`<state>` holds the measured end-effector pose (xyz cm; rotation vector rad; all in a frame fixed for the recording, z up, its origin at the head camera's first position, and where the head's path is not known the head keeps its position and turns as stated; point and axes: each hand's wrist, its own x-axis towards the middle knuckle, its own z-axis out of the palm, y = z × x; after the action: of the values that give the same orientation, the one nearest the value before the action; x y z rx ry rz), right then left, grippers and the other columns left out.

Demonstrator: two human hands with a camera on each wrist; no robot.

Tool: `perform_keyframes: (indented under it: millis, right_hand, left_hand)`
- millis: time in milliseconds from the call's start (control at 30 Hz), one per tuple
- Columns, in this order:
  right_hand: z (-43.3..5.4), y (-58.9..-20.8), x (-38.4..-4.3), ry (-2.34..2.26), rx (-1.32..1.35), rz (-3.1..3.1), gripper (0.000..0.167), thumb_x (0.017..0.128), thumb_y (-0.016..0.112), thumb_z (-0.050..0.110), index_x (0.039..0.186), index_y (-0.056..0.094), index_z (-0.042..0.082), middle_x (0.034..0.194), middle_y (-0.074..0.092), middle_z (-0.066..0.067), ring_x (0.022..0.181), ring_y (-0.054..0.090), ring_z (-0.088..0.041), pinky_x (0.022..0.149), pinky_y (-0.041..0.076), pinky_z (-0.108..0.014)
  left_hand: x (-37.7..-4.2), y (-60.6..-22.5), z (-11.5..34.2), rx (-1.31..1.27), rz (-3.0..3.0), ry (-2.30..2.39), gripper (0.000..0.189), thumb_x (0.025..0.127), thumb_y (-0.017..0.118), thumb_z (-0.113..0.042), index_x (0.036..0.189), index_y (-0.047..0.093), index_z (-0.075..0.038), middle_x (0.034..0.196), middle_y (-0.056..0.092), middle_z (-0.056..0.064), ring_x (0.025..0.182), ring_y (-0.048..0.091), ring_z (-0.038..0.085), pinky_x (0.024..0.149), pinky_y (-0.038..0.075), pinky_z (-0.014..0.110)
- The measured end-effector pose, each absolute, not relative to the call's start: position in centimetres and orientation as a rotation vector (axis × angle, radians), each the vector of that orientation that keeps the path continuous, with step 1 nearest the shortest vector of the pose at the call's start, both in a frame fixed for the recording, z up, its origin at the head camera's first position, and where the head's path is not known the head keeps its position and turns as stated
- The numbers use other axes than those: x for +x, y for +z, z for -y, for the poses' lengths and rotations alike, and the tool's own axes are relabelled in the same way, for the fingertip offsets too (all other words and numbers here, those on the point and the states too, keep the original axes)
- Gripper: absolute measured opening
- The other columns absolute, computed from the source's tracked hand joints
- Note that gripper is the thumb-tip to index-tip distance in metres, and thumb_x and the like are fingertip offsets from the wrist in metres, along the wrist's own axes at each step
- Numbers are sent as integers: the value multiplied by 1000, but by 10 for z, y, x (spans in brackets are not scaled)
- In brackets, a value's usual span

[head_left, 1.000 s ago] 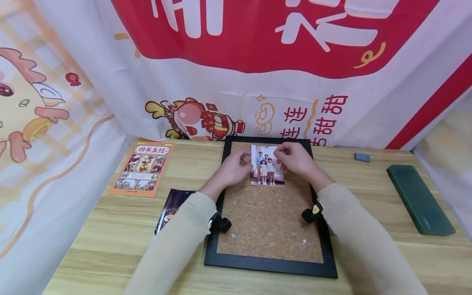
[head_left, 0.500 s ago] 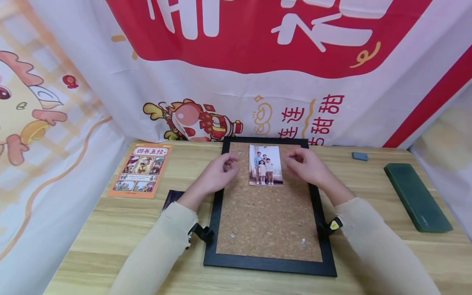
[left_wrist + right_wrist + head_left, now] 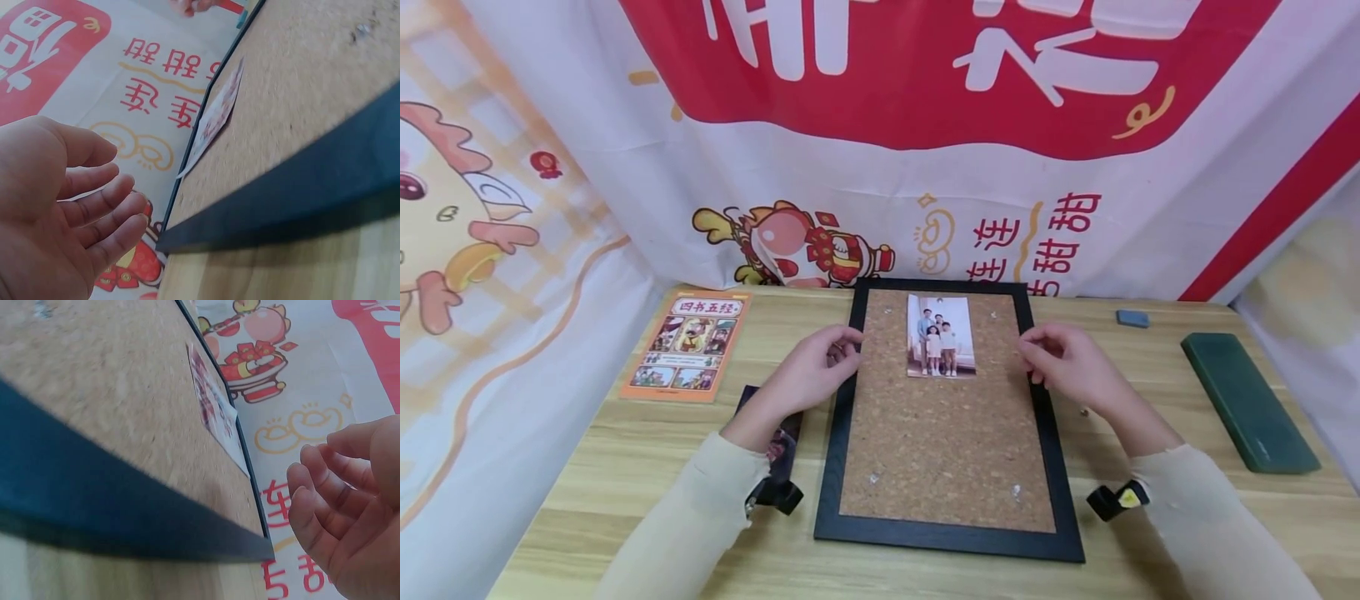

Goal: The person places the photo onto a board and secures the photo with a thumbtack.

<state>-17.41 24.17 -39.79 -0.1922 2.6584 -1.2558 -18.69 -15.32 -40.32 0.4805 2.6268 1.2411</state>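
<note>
A family photo (image 3: 941, 337) lies on the upper part of a cork board (image 3: 947, 442) with a black frame. A small dark spot shows at the photo's top edge. To the left of the frame is my left hand (image 3: 816, 367), its fingers loosely bent and nothing in them, as the left wrist view confirms. My right hand (image 3: 1067, 362) hovers by the frame's right side, and in the right wrist view its relaxed fingers (image 3: 325, 481) hold nothing. Small clear pins, such as one pin (image 3: 1017, 492), sit near the board's corners.
An orange comic-style booklet (image 3: 685, 346) lies at the left of the table. A dark booklet (image 3: 786, 446) is partly under my left arm. On the right are a blue eraser-like block (image 3: 1132, 318) and a green case (image 3: 1250, 403). A printed cloth (image 3: 865, 200) hangs behind.
Both hands have drawn apart, away from the photo, out to the frame's two sides. The photo has been let go and stays on the board.
</note>
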Motion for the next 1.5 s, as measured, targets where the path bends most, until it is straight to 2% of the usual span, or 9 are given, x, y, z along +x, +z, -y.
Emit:
perform_keyframes:
  millis: [133,367,700,1100,1300,1500]
  right_hand:
    - [-255,-402,-164,-1283,-166,-2651,37,113,59,32,127,68,-1,102,72,-16,82,68,-20,70,62,-31]
    - [-274,-408,-146,-1276,-175,-2680,35,114,57,30,128,68,0,94,70,-14,77,63,-20,63,56,-30]
    - [-292,-412,-133,-1224,-128,-2708,36,114,57,33,129,67,2,98,70,-15,82,63,-22,68,58,-29]
    - [-303,-425,-120,-1142,-63,-2729,34,112,60,32,129,68,3,100,71,-11,86,62,-21,71,57,-26]
    - [-310,-434,-114,-1091,-33,-2726,32,113,59,31,131,67,5,96,70,-8,83,61,-20,67,56,-27]
    - [-316,-442,-110,-1035,-20,-2780,30,111,63,28,128,69,4,97,71,-7,81,59,-19,65,52,-27]
  left_hand:
    - [-183,-405,163,453,-2634,1226,34,110,60,-16,142,63,-3,115,69,10,101,63,23,90,53,39]
    - [-174,-408,178,436,-2674,1215,35,109,59,-18,141,65,-5,115,70,9,102,63,22,92,53,40]
    - [-162,-412,198,415,-2724,1171,34,109,60,-17,139,66,-1,111,71,8,98,63,20,90,54,40]
    - [-145,-416,218,399,-2816,1067,30,107,64,-13,134,67,0,107,69,8,94,62,17,83,54,33]
    - [-140,-418,232,363,-2863,1002,38,104,69,-15,138,64,2,112,67,13,92,61,19,80,52,34]
    - [-132,-419,247,245,-2896,861,53,102,74,-27,144,59,2,122,64,18,96,59,24,77,49,37]
